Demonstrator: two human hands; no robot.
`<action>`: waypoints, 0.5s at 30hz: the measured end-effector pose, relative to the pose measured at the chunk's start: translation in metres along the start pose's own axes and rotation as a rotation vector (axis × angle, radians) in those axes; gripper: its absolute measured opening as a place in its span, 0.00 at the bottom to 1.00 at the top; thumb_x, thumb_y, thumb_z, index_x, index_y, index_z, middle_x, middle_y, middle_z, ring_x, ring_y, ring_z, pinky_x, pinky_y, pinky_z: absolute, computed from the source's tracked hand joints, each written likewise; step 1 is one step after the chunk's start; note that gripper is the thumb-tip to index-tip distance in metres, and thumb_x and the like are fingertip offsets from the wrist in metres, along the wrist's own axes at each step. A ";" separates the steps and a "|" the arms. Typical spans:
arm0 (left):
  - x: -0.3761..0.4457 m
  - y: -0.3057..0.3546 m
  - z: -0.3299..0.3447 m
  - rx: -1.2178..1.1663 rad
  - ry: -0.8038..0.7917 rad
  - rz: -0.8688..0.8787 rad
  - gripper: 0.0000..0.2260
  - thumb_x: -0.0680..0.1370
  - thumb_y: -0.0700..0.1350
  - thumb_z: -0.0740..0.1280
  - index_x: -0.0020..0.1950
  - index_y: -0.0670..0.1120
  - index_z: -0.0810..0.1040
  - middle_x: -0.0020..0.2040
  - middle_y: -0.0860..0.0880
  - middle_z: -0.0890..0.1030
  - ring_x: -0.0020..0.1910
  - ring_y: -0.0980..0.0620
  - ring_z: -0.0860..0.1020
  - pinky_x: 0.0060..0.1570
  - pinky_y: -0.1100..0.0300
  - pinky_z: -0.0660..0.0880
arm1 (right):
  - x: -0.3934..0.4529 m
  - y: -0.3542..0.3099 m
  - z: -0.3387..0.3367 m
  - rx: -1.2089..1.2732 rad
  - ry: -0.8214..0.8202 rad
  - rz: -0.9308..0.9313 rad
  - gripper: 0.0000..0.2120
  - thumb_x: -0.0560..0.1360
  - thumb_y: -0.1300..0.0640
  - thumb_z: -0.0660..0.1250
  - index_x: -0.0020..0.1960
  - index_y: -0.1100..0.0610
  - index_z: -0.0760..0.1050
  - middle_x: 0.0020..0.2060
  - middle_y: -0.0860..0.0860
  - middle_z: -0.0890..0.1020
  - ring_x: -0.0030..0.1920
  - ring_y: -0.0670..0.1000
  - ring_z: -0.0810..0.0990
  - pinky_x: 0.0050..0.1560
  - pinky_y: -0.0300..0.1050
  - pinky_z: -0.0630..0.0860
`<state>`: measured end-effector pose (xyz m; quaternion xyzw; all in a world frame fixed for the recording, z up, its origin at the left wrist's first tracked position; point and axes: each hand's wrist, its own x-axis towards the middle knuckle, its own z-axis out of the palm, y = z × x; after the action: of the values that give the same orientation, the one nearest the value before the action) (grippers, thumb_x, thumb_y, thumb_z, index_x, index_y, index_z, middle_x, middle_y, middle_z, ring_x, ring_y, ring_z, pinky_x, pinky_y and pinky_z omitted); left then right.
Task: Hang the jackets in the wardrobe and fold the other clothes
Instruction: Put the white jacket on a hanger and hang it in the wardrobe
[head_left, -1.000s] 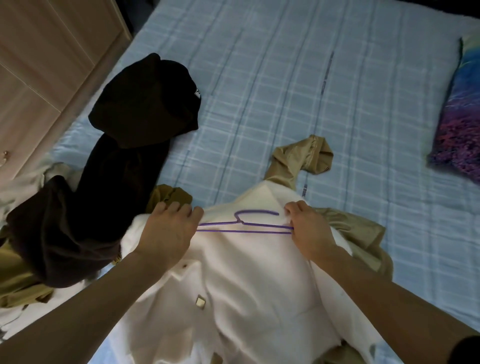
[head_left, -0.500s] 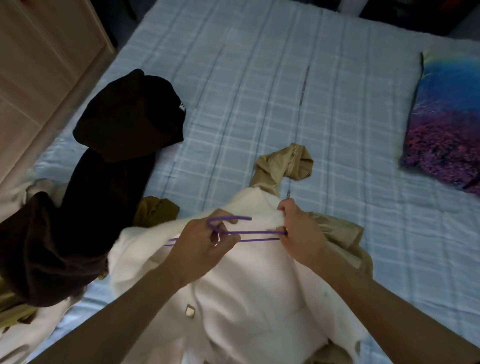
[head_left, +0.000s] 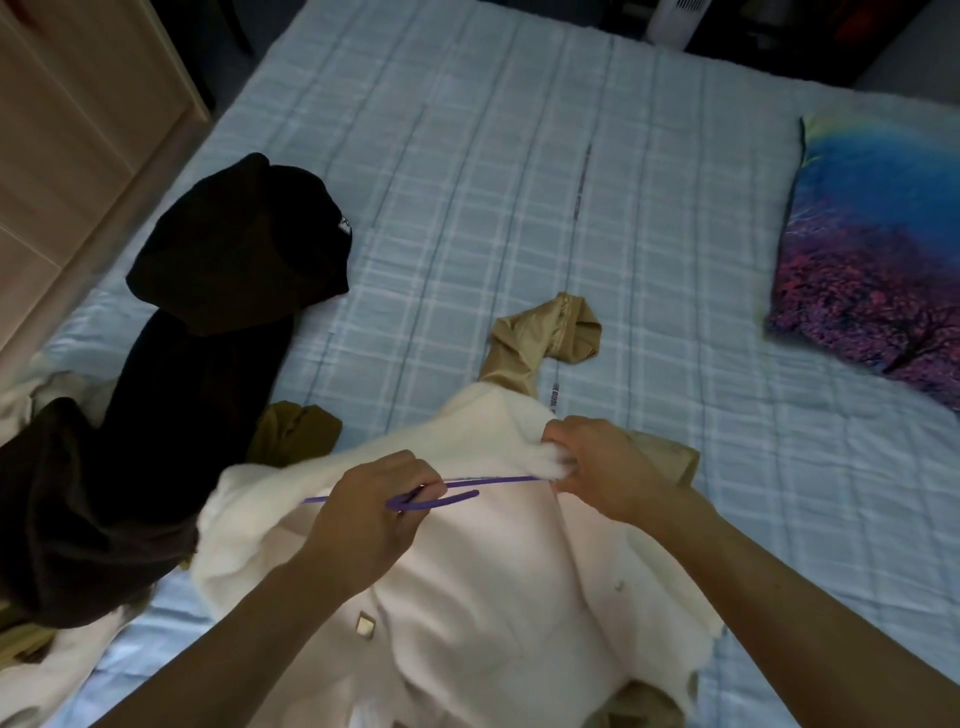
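A white fleece jacket (head_left: 483, 597) lies spread on the bed in front of me, its lining facing up. A thin purple hanger (head_left: 457, 491) lies across its collar area. My left hand (head_left: 374, 519) grips the hanger near its hook. My right hand (head_left: 608, 467) pinches the jacket's fluffy shoulder fabric at the hanger's right end. A tan garment (head_left: 545, 343) sticks out from under the jacket at the far side. A black garment (head_left: 197, 332) lies bunched on the left of the bed.
The bed has a light blue checked sheet (head_left: 519, 182). A blue and purple pillow (head_left: 872, 244) lies at the right. A pale wooden wardrobe (head_left: 67, 114) stands along the left. More white and olive clothes (head_left: 47, 654) lie at the near left.
My left hand moved from the jacket's left shoulder to the middle of the hanger and took hold near the hook. My right hand gathered the white fabric at the hanger's right end.
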<state>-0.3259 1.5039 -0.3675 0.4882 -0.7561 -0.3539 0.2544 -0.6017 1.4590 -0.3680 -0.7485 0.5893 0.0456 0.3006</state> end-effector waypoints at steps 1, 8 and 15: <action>0.000 0.000 0.000 0.011 0.006 -0.002 0.04 0.78 0.41 0.70 0.43 0.44 0.81 0.37 0.51 0.77 0.35 0.52 0.75 0.38 0.55 0.75 | -0.001 -0.001 -0.002 -0.008 0.007 -0.005 0.14 0.70 0.59 0.75 0.53 0.56 0.76 0.44 0.51 0.77 0.43 0.51 0.75 0.42 0.46 0.71; -0.006 -0.002 0.002 0.039 0.150 -0.083 0.08 0.75 0.33 0.70 0.39 0.45 0.79 0.35 0.53 0.76 0.34 0.51 0.75 0.36 0.54 0.74 | -0.009 -0.008 -0.010 -0.003 0.249 -0.015 0.07 0.73 0.64 0.68 0.50 0.57 0.75 0.43 0.48 0.71 0.41 0.51 0.73 0.39 0.43 0.66; 0.003 0.015 0.011 0.067 0.346 -0.137 0.07 0.74 0.39 0.64 0.36 0.46 0.75 0.34 0.53 0.71 0.31 0.49 0.71 0.32 0.53 0.72 | -0.033 -0.030 0.003 0.102 0.349 -0.038 0.06 0.73 0.66 0.66 0.47 0.58 0.76 0.38 0.49 0.75 0.38 0.50 0.73 0.39 0.44 0.68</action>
<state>-0.3430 1.5084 -0.3624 0.6005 -0.6773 -0.2560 0.3393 -0.5833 1.4928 -0.3440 -0.7397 0.6199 -0.1207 0.2323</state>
